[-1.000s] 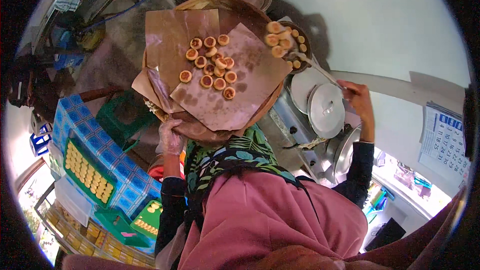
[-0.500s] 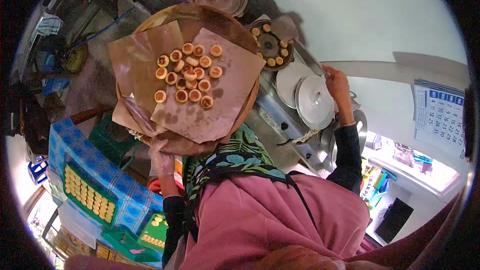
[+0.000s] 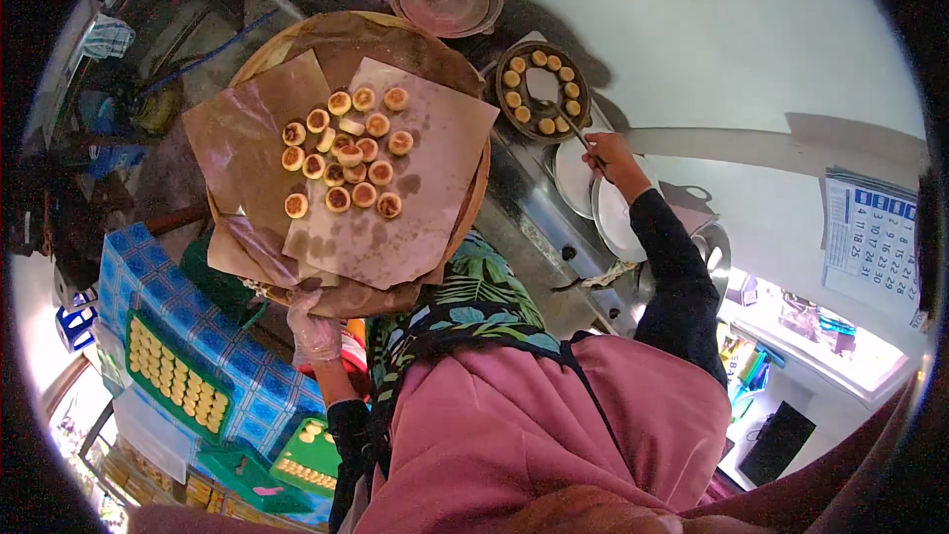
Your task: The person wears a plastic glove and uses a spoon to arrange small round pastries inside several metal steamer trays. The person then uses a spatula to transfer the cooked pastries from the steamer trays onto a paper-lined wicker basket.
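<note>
My left hand (image 3: 316, 328), in a clear plastic glove, is closed on the near rim of a large round tray (image 3: 473, 200). Sheets of brown paper (image 3: 425, 222) line the tray, with several small round browned cakes (image 3: 351, 156) in the middle. To the right, my bare right hand (image 3: 615, 160) grips the handle of a spatula (image 3: 571, 126). Its flat head is inside a round dark pan (image 3: 584, 122) on the stove, among a ring of small round cakes (image 3: 512, 79). My right fingers are wrapped around the handle.
Pot lids (image 3: 615, 221) lie on the metal stove (image 3: 539, 200) near my right forearm. Behind stands another round pan (image 3: 447, 0). At left, a table with a blue checked cloth (image 3: 259, 388) bears green trays (image 3: 223, 420) of pale dough rounds. A calendar (image 3: 870, 232) hangs on the right wall.
My right hand has moved left and toward the pan, and the spatula head now lies inside it. The tray, held by my left hand, has shifted slightly left in view.
</note>
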Tool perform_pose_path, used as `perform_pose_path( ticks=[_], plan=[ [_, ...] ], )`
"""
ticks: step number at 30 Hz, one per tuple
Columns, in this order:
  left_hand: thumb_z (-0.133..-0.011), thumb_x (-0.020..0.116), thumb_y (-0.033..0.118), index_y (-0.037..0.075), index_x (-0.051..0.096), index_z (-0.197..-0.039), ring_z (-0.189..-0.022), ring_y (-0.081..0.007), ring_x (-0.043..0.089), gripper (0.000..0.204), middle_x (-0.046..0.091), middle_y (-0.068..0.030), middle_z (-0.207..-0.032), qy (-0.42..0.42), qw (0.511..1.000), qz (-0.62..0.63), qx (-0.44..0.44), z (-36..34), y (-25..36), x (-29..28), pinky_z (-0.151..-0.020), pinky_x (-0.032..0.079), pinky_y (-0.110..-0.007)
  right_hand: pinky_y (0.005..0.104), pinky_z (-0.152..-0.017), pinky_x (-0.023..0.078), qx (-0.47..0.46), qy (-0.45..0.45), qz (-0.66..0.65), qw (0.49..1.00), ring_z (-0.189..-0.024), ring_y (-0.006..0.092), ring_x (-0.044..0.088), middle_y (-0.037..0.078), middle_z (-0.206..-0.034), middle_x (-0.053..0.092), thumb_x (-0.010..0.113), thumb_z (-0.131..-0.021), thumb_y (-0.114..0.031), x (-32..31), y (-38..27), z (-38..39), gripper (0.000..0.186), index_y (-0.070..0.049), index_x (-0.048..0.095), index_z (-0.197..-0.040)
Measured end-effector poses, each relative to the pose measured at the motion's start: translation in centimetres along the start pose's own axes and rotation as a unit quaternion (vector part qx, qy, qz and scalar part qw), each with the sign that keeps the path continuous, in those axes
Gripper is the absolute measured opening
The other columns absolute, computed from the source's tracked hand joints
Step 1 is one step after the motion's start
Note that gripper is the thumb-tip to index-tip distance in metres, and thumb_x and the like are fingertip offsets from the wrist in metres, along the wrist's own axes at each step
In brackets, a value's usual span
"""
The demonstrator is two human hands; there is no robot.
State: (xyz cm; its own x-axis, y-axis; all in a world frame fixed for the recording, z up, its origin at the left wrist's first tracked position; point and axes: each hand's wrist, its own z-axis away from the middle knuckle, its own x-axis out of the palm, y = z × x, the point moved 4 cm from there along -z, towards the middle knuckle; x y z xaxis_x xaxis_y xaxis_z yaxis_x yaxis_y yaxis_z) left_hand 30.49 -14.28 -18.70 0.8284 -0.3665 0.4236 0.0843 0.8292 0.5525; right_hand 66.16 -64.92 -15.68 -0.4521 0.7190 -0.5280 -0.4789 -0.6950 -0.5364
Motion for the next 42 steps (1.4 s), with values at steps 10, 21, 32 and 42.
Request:
perform_pose_path(
  ticks=[10, 21, 32, 42],
  plan=[
    [-0.073, 0.058, 0.014, -0.007, 0.054, -0.105, -0.099, -0.0260, 0.056, 0.038, 0.056, -0.0166, -0.105, -0.028, 0.999, 0.020, -0.025, 0.2, -0.9, 0.1, -0.090, 0.046, -0.038, 0.0288, -0.037, 0.040, 0.056, 0.108, -0.159, 0.980, -0.049, 0.0158, 0.058, 0.010, -0.072, 0.063, 0.061, -0.079, -0.010, 1.4, 6.2, -2.5, 0.018, -0.004, 0.068, -0.095],
    [-0.070, 0.058, 0.015, -0.001, 0.059, -0.101, -0.097, -0.0250, 0.058, 0.035, 0.059, -0.0104, -0.101, -0.008, 1.000, 0.017, -0.022, -0.1, -0.3, 0.1, -0.088, 0.047, -0.038, 0.0283, -0.046, 0.049, -0.154, 0.040, 0.248, 0.956, -0.046, 0.0122, 0.057, 0.006, -0.064, 0.065, 0.065, -0.078, -0.006, -6.4, 2.8, -2.7, 0.025, -0.012, 0.072, -0.102],
    [-0.071, 0.061, 0.010, -0.001, 0.063, -0.087, -0.089, -0.0216, 0.060, 0.020, 0.062, -0.0101, -0.094, -0.038, 0.911, -0.311, 0.269, -0.1, 0.4, -1.2, -0.085, 0.049, -0.037, 0.0268, -0.042, 0.044, -0.092, 0.093, 0.122, 0.984, -0.047, 0.0102, 0.052, 0.003, -0.059, 0.058, 0.062, -0.074, -0.008, -6.2, 3.7, -3.7, 0.029, -0.010, 0.072, -0.102],
    [-0.067, 0.059, 0.000, 0.000, 0.061, -0.070, -0.076, -0.0192, 0.061, 0.005, 0.062, -0.0085, -0.076, 0.004, 0.995, -0.024, 0.101, -3.4, -0.7, -3.5, -0.077, 0.050, -0.031, 0.0252, -0.056, 0.046, -0.086, 0.042, 0.146, 0.985, -0.059, 0.0110, 0.054, 0.003, -0.076, 0.067, 0.056, -0.073, 0.007, -6.2, -10.6, 14.4, 0.040, -0.004, 0.068, -0.110]
  ],
)
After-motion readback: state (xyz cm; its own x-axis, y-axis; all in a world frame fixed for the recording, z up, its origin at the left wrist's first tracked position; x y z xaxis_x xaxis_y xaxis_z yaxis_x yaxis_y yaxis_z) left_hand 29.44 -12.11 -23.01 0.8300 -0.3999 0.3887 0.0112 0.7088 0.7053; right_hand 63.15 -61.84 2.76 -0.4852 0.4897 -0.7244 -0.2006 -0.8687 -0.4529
